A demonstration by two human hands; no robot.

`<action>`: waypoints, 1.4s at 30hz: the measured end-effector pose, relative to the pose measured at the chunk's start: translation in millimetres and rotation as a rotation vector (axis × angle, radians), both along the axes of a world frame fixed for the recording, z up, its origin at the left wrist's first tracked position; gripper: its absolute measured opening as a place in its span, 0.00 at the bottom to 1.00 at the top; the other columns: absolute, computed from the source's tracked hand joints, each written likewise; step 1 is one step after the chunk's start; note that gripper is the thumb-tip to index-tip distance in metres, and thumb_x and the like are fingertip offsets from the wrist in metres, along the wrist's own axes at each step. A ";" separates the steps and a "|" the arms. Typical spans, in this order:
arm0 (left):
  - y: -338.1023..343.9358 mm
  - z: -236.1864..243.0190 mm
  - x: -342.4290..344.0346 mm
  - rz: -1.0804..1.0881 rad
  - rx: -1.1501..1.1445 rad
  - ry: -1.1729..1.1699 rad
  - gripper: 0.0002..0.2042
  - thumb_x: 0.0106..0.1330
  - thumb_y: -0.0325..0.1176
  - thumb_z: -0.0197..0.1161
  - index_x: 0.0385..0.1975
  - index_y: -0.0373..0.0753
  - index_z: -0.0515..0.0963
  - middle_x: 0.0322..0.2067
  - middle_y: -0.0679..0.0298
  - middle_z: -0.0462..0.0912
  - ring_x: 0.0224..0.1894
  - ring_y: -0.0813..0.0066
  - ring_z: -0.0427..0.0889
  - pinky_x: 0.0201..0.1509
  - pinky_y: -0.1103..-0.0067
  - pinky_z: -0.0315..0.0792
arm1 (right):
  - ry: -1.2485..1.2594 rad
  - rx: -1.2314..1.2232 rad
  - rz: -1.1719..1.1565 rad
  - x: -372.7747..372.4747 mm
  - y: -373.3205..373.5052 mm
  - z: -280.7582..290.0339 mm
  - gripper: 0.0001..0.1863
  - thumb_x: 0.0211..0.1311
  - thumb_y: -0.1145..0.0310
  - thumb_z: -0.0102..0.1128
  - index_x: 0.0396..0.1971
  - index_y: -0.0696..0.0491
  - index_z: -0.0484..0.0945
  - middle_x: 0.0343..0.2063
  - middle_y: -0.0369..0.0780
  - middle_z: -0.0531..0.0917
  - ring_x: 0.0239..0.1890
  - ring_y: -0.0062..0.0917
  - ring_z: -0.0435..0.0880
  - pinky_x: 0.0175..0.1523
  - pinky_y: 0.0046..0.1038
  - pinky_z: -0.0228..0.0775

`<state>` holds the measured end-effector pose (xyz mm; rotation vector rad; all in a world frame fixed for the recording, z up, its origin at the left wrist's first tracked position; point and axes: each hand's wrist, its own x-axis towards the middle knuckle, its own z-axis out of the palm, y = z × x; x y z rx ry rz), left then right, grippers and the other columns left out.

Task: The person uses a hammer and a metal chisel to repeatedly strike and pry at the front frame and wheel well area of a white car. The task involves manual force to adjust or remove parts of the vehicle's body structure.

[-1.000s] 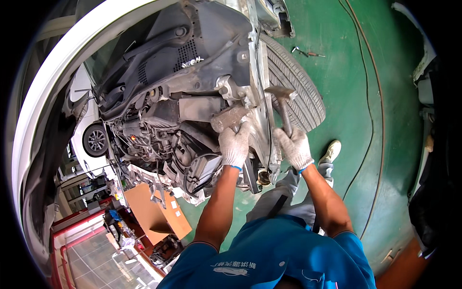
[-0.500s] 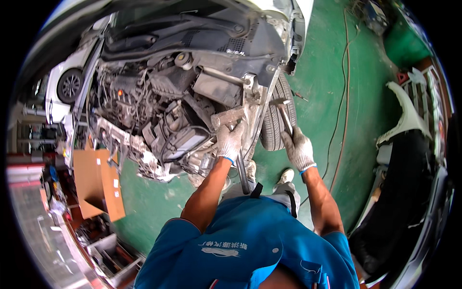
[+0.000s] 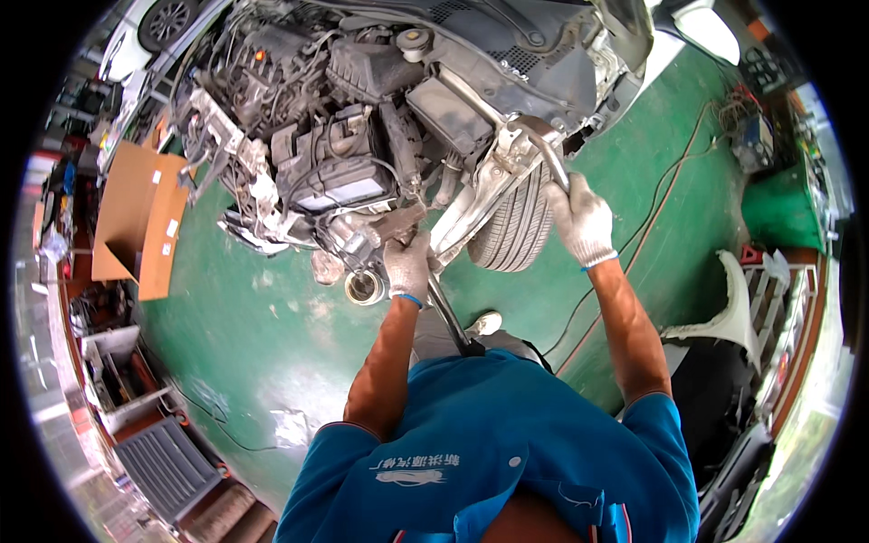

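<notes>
My left hand [image 3: 407, 264], in a white knit glove, is closed round a sledgehammer [image 3: 398, 220] just below its heavy, worn head. The sledgehammer's dark handle slants down toward my waist. My right hand [image 3: 581, 217], gloved too, grips a smaller hammer [image 3: 549, 156] by its handle. That hammer's head is over the bare metal side rail [image 3: 466, 208] of the car's front, above the tyre [image 3: 518, 226]; I cannot tell whether it touches. The exposed engine bay [image 3: 344, 136] lies ahead and to the left of both hands.
A cardboard box [image 3: 136, 217] stands at left, above a grey ribbed panel [image 3: 169, 466]. Hoses [image 3: 665, 190] run across the green floor at right. A white fender [image 3: 729, 308] leans by a rack, with a green bin [image 3: 786, 208] behind it. A round metal-rimmed part [image 3: 364, 288] hangs at the car's front corner.
The view has shifted and turned relative to the car. The small hammer's head has moved from over the tyre to over the metal rail. Both hands keep their holds.
</notes>
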<state>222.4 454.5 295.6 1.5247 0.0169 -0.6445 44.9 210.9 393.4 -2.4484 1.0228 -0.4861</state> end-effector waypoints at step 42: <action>-209.2 -6.4 -111.2 0.262 -1.249 1.437 0.08 0.75 0.30 0.62 0.31 0.46 0.73 0.20 0.78 0.69 0.20 0.86 0.69 0.25 0.83 0.69 | 0.498 0.014 0.292 7.2 -73.7 31.3 0.17 0.77 0.55 0.59 0.41 0.56 0.79 0.27 0.52 0.83 0.29 0.51 0.84 0.37 0.44 0.76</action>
